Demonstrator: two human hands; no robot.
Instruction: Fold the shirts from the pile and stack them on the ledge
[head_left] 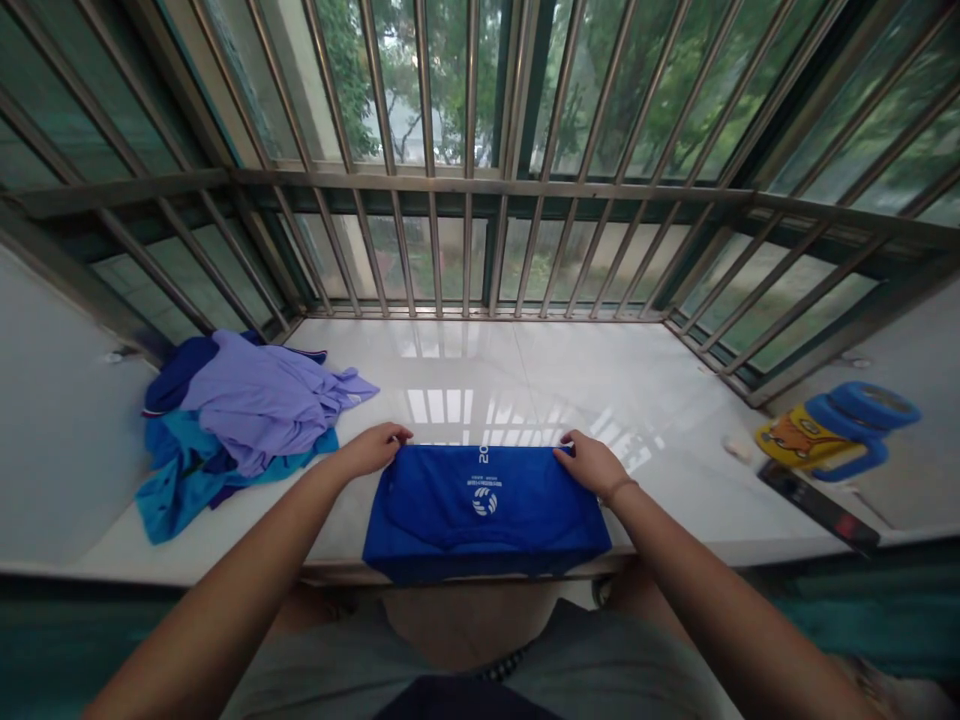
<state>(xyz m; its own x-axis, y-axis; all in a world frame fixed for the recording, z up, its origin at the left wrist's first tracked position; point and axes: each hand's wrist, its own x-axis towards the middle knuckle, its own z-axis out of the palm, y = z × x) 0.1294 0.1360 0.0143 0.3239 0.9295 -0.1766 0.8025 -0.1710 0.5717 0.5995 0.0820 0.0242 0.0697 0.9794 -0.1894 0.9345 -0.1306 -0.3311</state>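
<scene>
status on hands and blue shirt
Left hand and right hand pinching far corners. Blue shirt folded, overhanging ledge's near edge. Clothes pile off left, not in the way.

Our left hand (pixel 379 447) and right hand (pixel 594 463) hold the far corners of a blue shirt (pixel 435 500) on the windowsill (pixel 690 475), right of heaped clothes (pixel 259 395).

Shirt (pixel 487 515) is smooth matt cloth, sill (pixel 525 370) is super glossy, bars (pixel 431 184) look shiny metal, jug (pixel 836 425) looks plastic.

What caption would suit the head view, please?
Left hand and right hand hold a blue garment on a white ledge.
</scene>
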